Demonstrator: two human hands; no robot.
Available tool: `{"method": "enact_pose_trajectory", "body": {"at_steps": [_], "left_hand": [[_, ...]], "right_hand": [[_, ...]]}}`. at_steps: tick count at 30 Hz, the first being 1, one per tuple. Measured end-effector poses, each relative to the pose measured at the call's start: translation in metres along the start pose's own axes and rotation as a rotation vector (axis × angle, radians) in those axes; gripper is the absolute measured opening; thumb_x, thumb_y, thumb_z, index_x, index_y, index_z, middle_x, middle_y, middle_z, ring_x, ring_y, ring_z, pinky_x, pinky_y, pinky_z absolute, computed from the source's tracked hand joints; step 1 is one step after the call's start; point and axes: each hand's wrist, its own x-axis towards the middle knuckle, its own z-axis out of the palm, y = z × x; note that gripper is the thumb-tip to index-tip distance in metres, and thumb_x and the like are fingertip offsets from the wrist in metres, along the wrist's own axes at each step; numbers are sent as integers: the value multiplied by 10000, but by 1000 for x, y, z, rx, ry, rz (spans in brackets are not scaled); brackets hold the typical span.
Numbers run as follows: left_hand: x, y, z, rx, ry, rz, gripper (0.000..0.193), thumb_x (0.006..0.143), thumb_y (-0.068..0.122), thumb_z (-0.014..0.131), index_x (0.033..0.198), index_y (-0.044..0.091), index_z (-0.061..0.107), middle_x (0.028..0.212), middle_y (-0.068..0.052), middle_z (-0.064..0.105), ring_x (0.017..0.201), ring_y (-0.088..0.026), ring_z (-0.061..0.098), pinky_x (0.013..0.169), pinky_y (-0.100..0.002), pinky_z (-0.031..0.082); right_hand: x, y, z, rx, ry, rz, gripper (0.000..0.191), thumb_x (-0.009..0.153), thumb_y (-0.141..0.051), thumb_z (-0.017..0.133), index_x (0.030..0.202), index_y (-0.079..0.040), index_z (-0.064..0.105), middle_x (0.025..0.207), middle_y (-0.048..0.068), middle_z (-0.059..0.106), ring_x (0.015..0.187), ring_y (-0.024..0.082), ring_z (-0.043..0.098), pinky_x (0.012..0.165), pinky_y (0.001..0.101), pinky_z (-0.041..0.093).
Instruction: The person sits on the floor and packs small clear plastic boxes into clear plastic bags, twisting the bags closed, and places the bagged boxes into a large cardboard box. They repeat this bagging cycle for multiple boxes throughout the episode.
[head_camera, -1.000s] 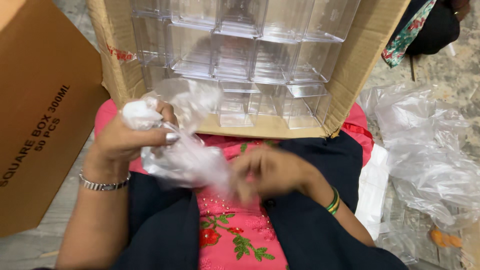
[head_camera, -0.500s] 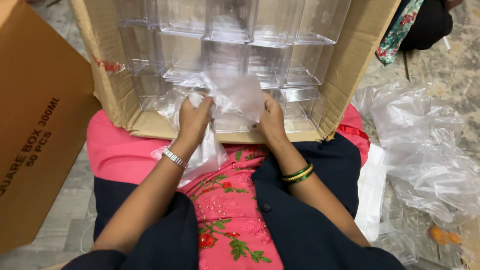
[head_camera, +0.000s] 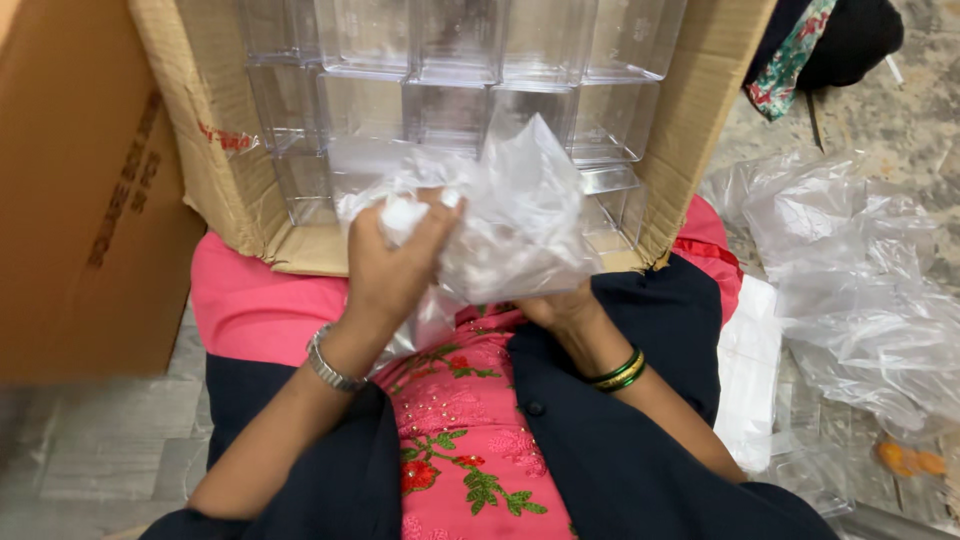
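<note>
A: Where is the plastic bag (head_camera: 510, 215)?

B: At the frame's centre, before the cardboard box (head_camera: 215, 185). It is gripped at its top by the left hand (head_camera: 395, 265) and clamped from beneath by the right hand (head_camera: 555, 305).

A: What is done?

B: Clear containers (head_camera: 450, 70) are stacked inside; the bag seems not yet put away.

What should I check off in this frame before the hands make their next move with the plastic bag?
1. Left hand grips the crumpled clear plastic bag: ok, fingers are closed on its upper left part.
2. Right hand supports the bag from below: ok, though it is mostly hidden by the plastic.
3. Contents of the bag: cannot tell, the film is too wrinkled.
4. Open brown cardboard carton lies on its side against the lap: ok.
5. Clear square plastic containers sit stacked in rows inside the carton: ok.
6. Loose clear plastic sheeting lies apart on the floor to the right: ok.
</note>
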Motion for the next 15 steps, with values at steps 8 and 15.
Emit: {"method": "enact_pose_trajectory", "body": {"at_steps": [8,15], "left_hand": [[17,-22,4,307,-103,4,218,913,241,733,849,33,748,707,-19,725,636,-70,627,582,-289,499],[17,-44,37,475,-165,47,217,876,261,769,856,46,762,693,-59,731,606,-113,685,568,-315,529]], "right_hand": [[-27,-24,45,78,-139,80,483,988,-144,579,1435,30,526,1363,144,632,1262,270,637,1091,431,510],[-95,-59,71,67,-161,2,530,984,-181,587,1466,24,505,1398,150,620,1315,295,635,1120,461,497]]}}
